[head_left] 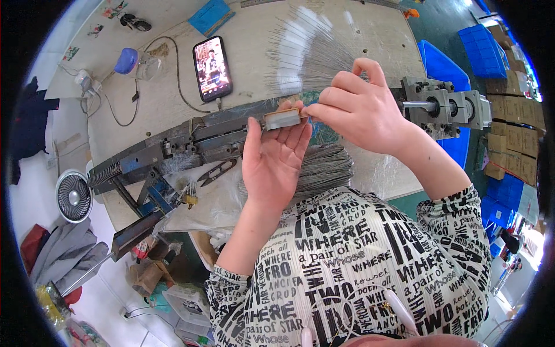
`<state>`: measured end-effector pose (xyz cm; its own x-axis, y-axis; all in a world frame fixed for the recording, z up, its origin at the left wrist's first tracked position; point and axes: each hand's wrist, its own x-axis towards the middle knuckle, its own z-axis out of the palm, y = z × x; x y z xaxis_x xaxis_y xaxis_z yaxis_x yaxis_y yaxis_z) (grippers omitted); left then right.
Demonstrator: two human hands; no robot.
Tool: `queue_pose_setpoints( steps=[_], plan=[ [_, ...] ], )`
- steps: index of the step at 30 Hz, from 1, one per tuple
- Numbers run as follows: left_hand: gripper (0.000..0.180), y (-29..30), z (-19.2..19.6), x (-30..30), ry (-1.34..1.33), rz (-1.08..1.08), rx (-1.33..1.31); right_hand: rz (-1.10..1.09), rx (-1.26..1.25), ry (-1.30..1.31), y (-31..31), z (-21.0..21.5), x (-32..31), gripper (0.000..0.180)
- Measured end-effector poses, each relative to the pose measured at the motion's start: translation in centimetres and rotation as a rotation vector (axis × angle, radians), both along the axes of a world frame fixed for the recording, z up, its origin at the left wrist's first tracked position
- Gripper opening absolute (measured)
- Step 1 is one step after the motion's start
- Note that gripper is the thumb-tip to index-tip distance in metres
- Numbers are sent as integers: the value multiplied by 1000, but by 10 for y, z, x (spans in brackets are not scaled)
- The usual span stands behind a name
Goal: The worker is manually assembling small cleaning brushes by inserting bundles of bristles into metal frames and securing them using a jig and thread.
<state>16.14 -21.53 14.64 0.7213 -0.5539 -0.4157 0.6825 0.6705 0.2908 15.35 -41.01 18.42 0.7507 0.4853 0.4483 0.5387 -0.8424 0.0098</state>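
Two hands: left hand (pixel 274 156) cradles one flat metal holder (pixel 283 119); right hand (pixel 358 107) pinches wire fan (pixel 306 52).

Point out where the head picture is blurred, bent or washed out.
Head view: the fan of thin grey wires above the right hand is smeared by motion; the left hand and the small flat metal holder it grips are sharp. The pale worktable edge bows toward the rim, the corners are black, and daylight washes out the lower right.
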Motion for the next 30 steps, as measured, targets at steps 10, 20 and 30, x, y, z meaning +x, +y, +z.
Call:
queue_pose_setpoints(
  steps=[10,20,30],
  plan=[
    [69,-3,11,1,55,-15,-32,-92,6,157,-7,-15,-11,16],
    [61,-2,-26,-4,-124,-105,333,-201,554,372,-26,-5,-80,33],
    [41,163,-56,-73,-216,142,740,-581,720,913,-33,-90,-145,25]
  ],
)
